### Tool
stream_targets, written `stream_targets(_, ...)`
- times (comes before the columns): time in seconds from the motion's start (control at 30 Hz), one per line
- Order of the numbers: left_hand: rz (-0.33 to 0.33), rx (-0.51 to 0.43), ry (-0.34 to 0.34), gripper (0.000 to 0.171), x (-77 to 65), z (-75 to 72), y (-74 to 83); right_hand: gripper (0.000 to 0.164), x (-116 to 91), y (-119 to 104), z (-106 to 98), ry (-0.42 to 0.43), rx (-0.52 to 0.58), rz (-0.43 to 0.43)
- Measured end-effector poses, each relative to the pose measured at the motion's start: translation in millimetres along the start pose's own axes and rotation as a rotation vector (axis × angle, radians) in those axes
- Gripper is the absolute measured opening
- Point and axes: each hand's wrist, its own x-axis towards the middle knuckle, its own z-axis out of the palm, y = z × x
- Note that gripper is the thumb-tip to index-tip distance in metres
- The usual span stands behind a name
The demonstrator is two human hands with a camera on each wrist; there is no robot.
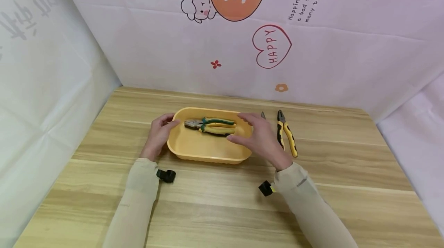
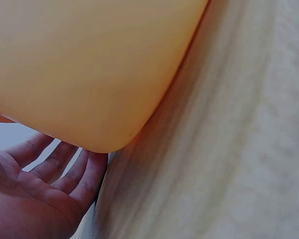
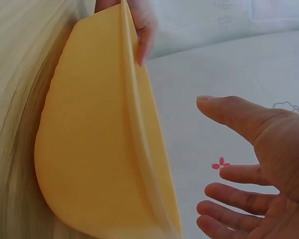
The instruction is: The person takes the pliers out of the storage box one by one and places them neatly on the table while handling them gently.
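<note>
A yellow plastic basin (image 1: pixel 197 149) stands on the wooden table. Inside lie pliers (image 1: pixel 216 129) with green and yellow handles, their metal heads toward the left end. My left hand (image 1: pixel 159 134) grips the basin's left end, thumb over the rim; in the left wrist view its fingers (image 2: pixel 77 172) lie against the outer wall. Over the right end hovers my right hand (image 1: pixel 261 138), thumb and fingers spread and holding nothing. The right wrist view shows this hand (image 3: pixel 269 164) apart from the basin wall (image 3: pixel 94 124).
Right of the basin, pliers (image 1: pixel 292 140) with yellow and black handles lie on the table (image 1: pixel 215 209). A grey metal tip (image 1: pixel 263 115) shows beside them, the rest hidden behind my right hand. A white printed cloth (image 1: pixel 194 74) hangs along the table's back edge.
</note>
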Motion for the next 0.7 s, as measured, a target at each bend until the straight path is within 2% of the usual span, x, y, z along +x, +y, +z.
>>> stream_targets(0.2,-0.003,-0.003,0.001,0.040,0.5,0.3,0.0,0.079,13.5,-2.8,15.5,-0.034,0.004,-0.010)
stream_targets(0.47,-0.007,-0.002,0.001,0.040,0.0,0.9,1.7,0.079,29.3,-5.1,34.6,-0.074,-0.067,-0.027)
stream_targets(0.7,-0.005,0.000,-0.004,0.040,1.0,-0.3,-0.7,0.080,40.1,-1.3,49.5,-0.073,-0.098,-0.096)
